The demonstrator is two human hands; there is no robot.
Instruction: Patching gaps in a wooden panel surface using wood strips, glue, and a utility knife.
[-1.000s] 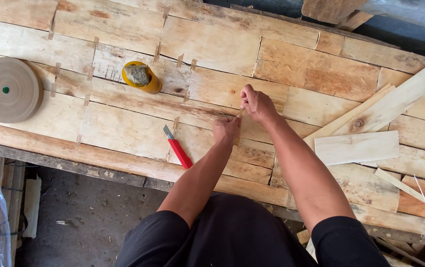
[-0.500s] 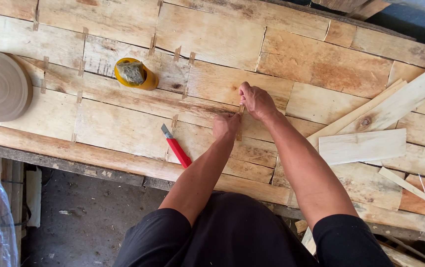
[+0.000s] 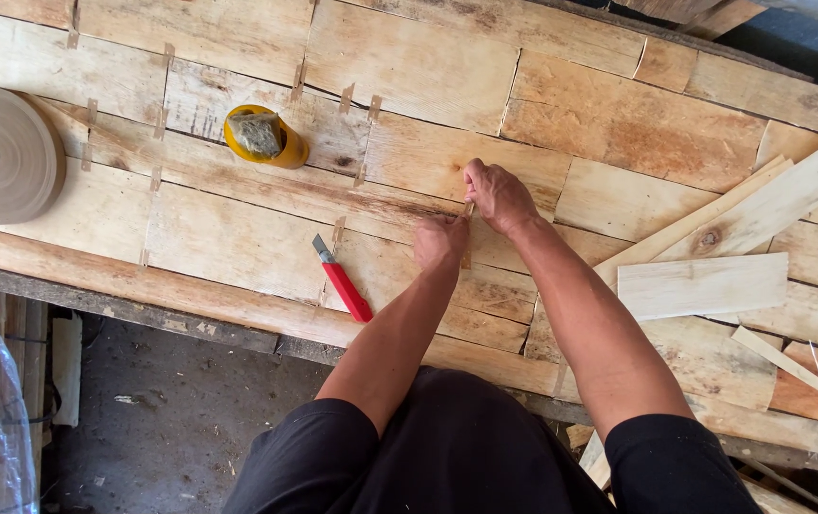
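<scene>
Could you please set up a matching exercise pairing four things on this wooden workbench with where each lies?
Things:
1. red utility knife
2. yellow cup
3. tape roll
4. loose pale board

Places:
A. far left of the bench
B. right of the right hand
C. just left of the left hand, near the front edge
D. between the roll and the hands, farther back

Pairs: 1-C, 2-D, 3-A, 4-B
</scene>
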